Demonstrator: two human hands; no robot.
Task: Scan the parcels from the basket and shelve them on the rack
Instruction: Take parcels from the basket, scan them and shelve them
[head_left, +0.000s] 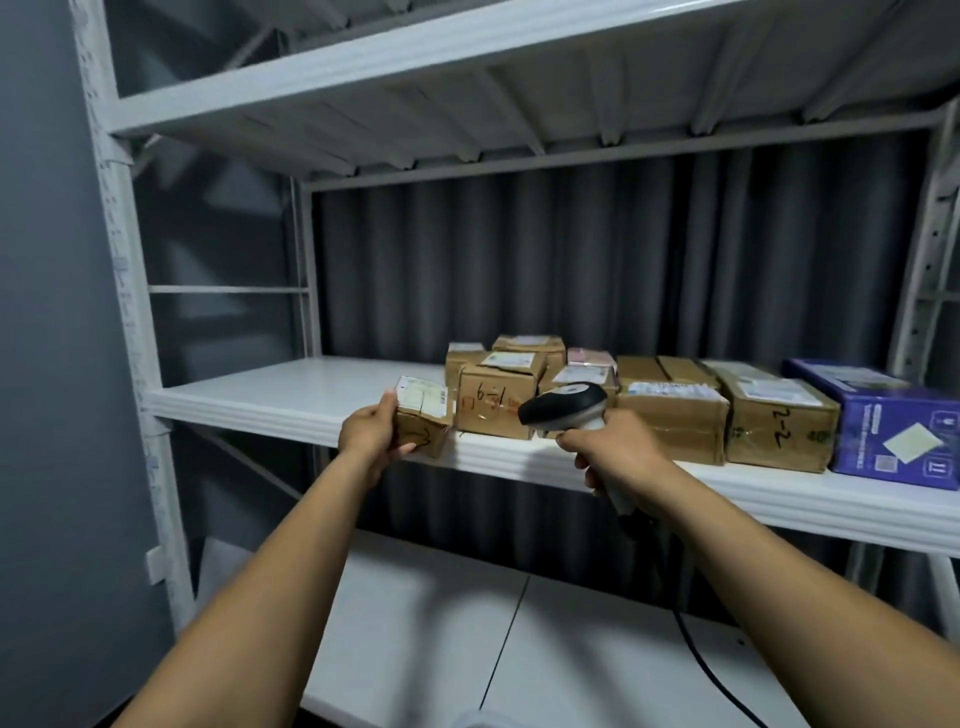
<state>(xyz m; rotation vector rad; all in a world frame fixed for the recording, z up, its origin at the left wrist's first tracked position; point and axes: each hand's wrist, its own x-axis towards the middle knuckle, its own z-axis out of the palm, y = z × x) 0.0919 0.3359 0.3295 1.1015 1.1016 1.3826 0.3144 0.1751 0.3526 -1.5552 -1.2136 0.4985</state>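
Our right hand is wrapped round the barcode scanner, nose aimed left at the small parcel our left hand clamps at the shelf edge, label up so the beam catches it, we guess, just beside the shelved boxes.

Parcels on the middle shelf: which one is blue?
The blue box at the far right end of the row; the parcel next to it is brown cardboard, like most others.
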